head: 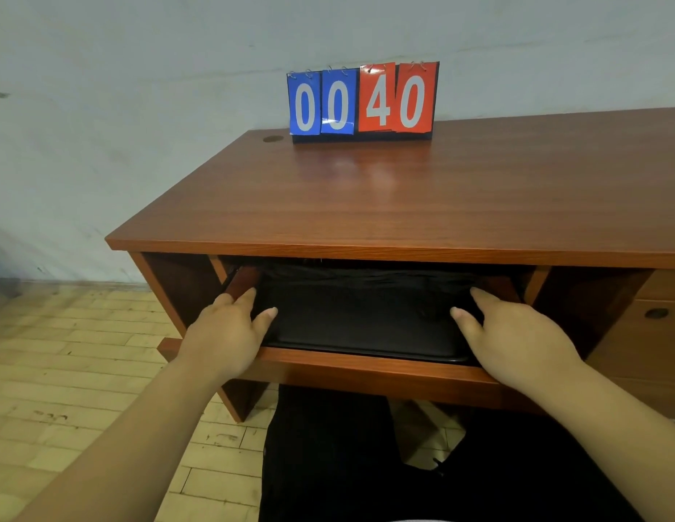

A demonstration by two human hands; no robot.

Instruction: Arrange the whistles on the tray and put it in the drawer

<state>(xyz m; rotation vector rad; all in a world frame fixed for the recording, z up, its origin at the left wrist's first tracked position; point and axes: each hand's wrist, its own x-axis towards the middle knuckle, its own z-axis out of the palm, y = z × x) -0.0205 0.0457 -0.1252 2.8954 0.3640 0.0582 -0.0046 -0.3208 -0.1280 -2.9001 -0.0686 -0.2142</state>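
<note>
Tray (pixel 362 329), black and shallow, lies inside the pulled-out drawer (pixel 366 365) under the table (pixel 403 190), its near rim just behind the drawer's front board. From my seat I see both hands at its short ends. The left hand (pixel 226 333) rests at the left end, fingers stretched forward along the drawer's side wall and thumb spread out over the tray's surface. The right hand (pixel 516 340) mirrors it at the right end, fingers long and straight, thumb pointing inward across the black surface. Neither looks curled into a grip, though I cannot tell whether any fingertip hooks under the rim. The tray's back half is lost in shadow beneath the tabletop; something dark and rumpled may lie there, but I cannot say what. On the table, at its far edge by the wall, stands a flip scoreboard (pixel 362 99): two blue cards reading 00, two red reading 40. Dark trousers (pixel 328 465) show below the drawer.
</note>
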